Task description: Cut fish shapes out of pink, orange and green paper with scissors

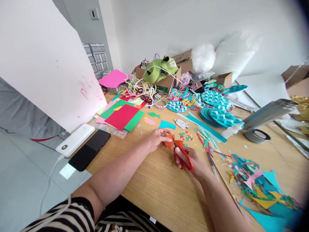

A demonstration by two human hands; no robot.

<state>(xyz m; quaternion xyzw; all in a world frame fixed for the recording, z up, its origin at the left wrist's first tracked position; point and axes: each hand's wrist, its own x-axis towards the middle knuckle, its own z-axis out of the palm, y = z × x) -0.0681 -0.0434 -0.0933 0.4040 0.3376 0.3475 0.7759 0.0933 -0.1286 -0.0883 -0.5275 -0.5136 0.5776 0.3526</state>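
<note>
Two bare hands are found close together over the desk [149, 180]. The left hand [158, 140] has its grip pinched on a piece of orange paper [170, 145]; the right hand [180, 157] has its grip clamped on the handles of red-handled scissors [187, 158]. The paper lies between the hands, touching the left fingers, and to the left of and beyond the right grip. The scissors' long axis runs obliquely, handles near right, tips far left, meeting the paper. Blade spread cannot be determined.
</note>
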